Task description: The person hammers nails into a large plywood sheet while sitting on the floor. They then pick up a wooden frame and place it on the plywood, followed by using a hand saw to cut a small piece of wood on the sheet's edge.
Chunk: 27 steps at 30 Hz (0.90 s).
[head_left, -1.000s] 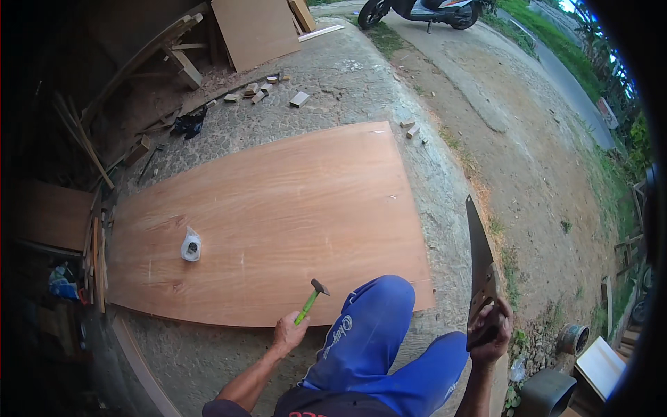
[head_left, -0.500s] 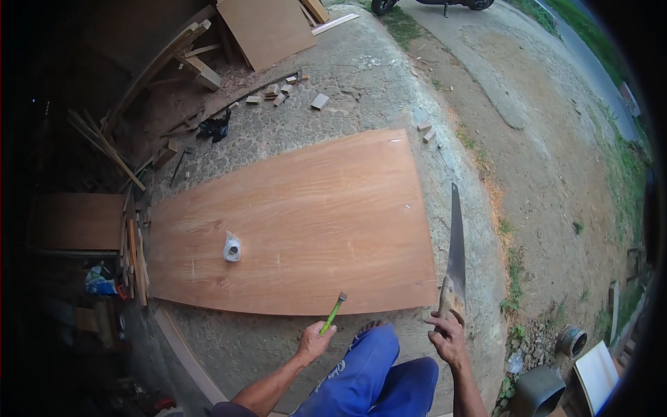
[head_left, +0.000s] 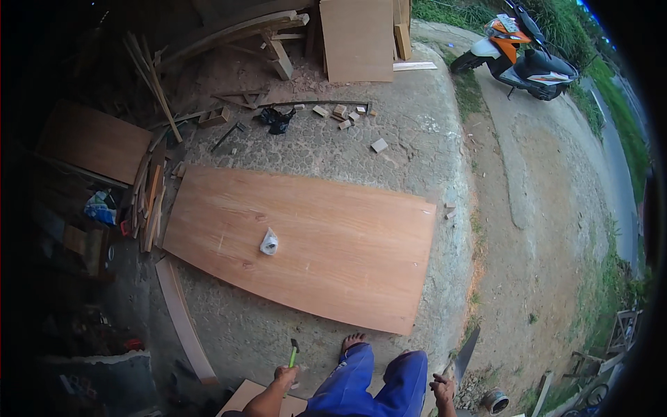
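Observation:
My left hand is closed round the green handle of a small hammer, its dark head pointing up and away from me. My right hand grips a handsaw near its handle, which is mostly hidden; the grey blade slants up to the right. Both hands hang beside my blue trousers, short of a large reddish-brown plywood sheet lying on the ground. On that sheet rests a clear plastic bag with something inside that I cannot make out.
Wood strips are heaped at the sheet's left end. A long board lies nearer me. Beyond the sheet are small wood blocks, a black plastic bag and a leaning panel. An orange-and-white motorbike stands far right.
The view has swung, bringing the whole motorbike into sight. Both hands now appear lower in the picture, still holding the hammer and handsaw. The saw blade leans more to the right.

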### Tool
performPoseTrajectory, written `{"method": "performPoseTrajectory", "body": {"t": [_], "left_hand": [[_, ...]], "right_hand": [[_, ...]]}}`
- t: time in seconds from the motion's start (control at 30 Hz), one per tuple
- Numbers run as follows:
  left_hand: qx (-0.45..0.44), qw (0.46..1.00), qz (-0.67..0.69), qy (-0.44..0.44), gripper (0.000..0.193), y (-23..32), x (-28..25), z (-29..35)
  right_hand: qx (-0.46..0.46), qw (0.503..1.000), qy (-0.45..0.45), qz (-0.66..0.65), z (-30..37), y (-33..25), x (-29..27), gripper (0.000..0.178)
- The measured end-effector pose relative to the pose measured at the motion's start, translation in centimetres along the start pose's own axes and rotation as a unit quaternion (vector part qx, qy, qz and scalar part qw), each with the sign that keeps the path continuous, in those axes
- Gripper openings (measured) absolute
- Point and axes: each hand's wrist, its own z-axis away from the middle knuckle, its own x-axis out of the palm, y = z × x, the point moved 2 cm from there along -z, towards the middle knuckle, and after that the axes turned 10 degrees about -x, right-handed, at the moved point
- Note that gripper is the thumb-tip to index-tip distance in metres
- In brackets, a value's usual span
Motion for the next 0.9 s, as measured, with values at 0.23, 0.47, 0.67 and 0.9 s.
{"method": "performPoseTrajectory", "body": {"t": [0.23,0.47,0.67,0.9], "left_hand": [[-0.089,0.963,0.253,-0.004,0.017,0.3,3.5,-0.5],[-0.059,0.932,0.355,-0.051,0.027,13.2,18.0,11.6],[0.02,0.945,0.314,-0.093,0.022,28.8,24.6,24.4],[0.089,0.946,0.303,-0.074,0.031,40.2,24.7,28.3]], "right_hand": [[0.137,0.984,-0.111,0.02,-11.3,1.9,-11.2,0.093],[0.11,0.986,-0.11,0.062,-25.7,-18.3,-15.0,0.074],[0.059,0.982,-0.166,0.069,-39.9,-36.7,-20.2,0.064],[-0.102,0.94,-0.283,0.158,-49.0,-63.9,-8.6,0.061]]}}
